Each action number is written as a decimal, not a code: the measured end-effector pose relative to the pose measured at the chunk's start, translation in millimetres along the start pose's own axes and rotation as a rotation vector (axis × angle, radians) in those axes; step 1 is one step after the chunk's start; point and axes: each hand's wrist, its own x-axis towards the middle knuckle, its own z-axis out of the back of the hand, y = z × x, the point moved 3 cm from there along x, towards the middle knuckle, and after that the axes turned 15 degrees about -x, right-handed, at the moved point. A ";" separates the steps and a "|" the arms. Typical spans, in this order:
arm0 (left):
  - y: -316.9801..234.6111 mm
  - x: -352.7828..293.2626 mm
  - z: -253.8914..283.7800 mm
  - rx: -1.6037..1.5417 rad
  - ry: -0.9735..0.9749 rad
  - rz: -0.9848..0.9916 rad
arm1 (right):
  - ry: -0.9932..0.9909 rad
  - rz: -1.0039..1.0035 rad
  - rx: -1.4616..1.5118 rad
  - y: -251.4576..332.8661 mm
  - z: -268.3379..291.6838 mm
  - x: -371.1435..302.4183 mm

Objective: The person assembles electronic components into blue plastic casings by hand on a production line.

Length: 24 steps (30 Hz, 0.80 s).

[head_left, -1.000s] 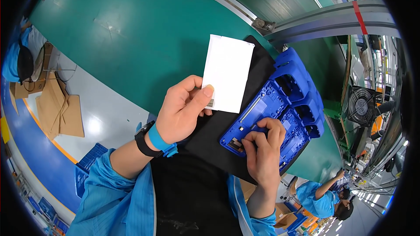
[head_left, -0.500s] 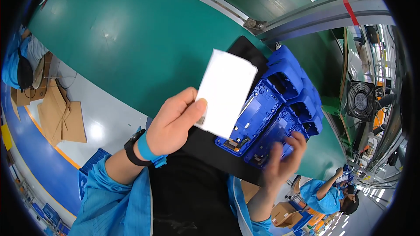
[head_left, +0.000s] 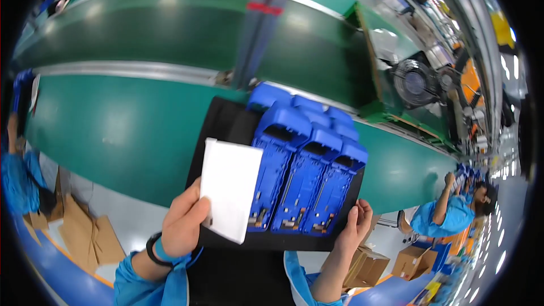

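Note:
My left hand (head_left: 184, 220) is closed on a flat white rectangular piece (head_left: 230, 188), thumb on its face, like a card or a thin stack of sheets. The piece is held up over the left part of a black mat (head_left: 226, 120). Behind and right of it, several blue plastic housings (head_left: 297, 187) lie side by side on the mat, with small parts at their near ends. The white piece hides part of the leftmost housing. At the mat's right edge is my right hand (head_left: 352, 229), fingers partly stretched and nothing seen in them; whether it touches the mat I cannot tell.
A green worktop (head_left: 130, 130) runs under the mat, with a metal rail (head_left: 141, 69) along its far side. A metal post (head_left: 263, 22) rises beyond the housings. A fan (head_left: 413, 82) stands at far right. Another person (head_left: 439, 215) works at right, near cardboard boxes (head_left: 416, 260).
The view has turned, so the mat and housings appear nearer the middle. My right hand has gone from over the housings to the mat's right edge. The left still holds the white piece.

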 end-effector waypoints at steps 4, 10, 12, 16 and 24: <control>22.9 2.2 -27.9 -0.114 0.101 0.152 | 0.080 -0.058 0.014 -33.6 46.0 33.9; 89.6 38.1 -98.7 -0.081 0.440 0.468 | 0.181 -0.054 -0.242 -78.7 108.3 128.7; 119.1 48.9 -121.1 -0.104 0.460 0.538 | 0.151 -0.064 -0.330 -87.0 114.9 141.2; 173.6 63.0 -152.0 -0.132 0.395 0.682 | -0.030 0.291 -0.504 -37.6 112.9 102.3; 232.6 84.9 -202.5 -0.163 0.397 0.858 | 0.112 0.617 -0.796 -29.4 68.8 5.7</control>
